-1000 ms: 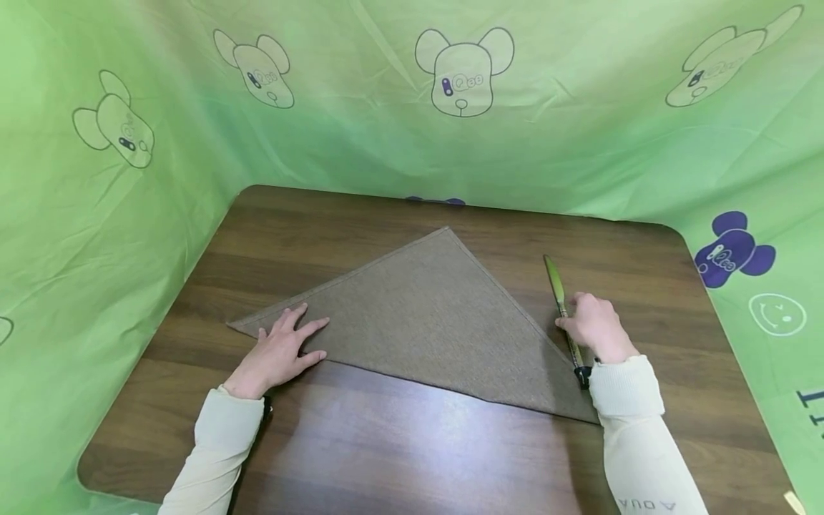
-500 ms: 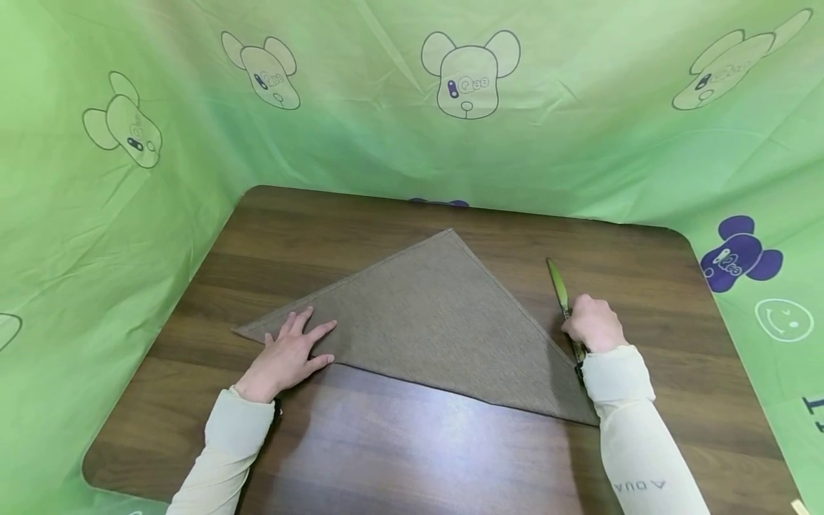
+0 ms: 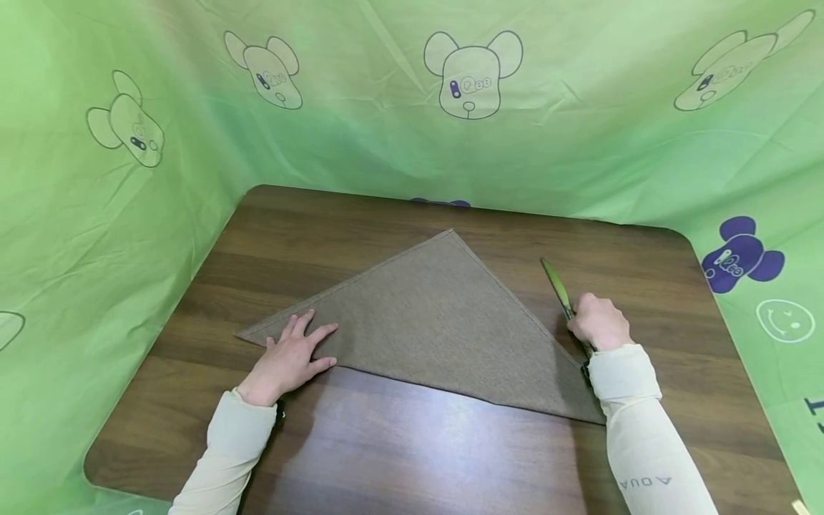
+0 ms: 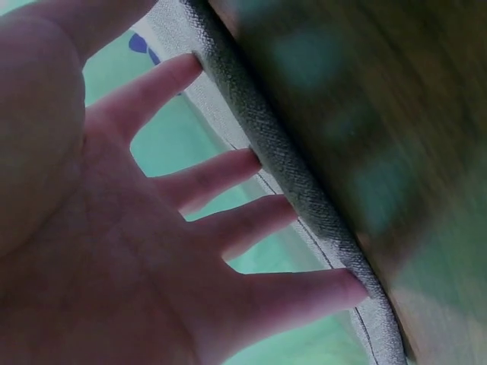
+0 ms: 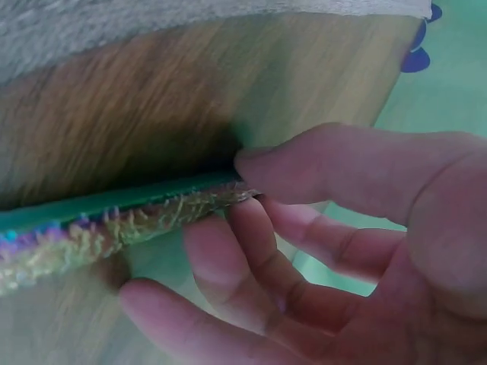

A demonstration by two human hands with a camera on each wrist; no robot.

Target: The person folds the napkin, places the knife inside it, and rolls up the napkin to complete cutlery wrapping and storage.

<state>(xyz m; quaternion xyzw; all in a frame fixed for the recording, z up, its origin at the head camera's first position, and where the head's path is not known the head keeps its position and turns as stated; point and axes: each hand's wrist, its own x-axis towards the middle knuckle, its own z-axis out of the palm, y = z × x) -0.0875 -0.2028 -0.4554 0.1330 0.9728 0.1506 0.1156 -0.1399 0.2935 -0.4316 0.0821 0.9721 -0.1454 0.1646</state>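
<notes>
A grey-brown cloth (image 3: 425, 315), folded to a triangle, lies on the table with one corner towards the back. On its left part rests my left hand (image 3: 290, 361), fingers spread; in the left wrist view the fingertips of this hand (image 4: 167, 220) touch the cloth (image 4: 266, 137). My right hand (image 3: 600, 323) grips a knife by its handle beside the cloth's right edge. The knife's green blade (image 3: 556, 282) points to the back left. In the right wrist view the right hand (image 5: 319, 251) pinches the patterned handle (image 5: 137, 228) between thumb and fingers.
The brown wooden table (image 3: 515, 232) has rounded back corners. A green curtain (image 3: 360, 136) with bear-head drawings hangs behind it and on both sides. A small pale object (image 3: 800, 507) shows at the bottom right corner.
The knife has tilted, its blade tip swinging left, and my right hand has shifted slightly right along with its handle. The left hand keeps its place on the cloth; the view has shifted a little.
</notes>
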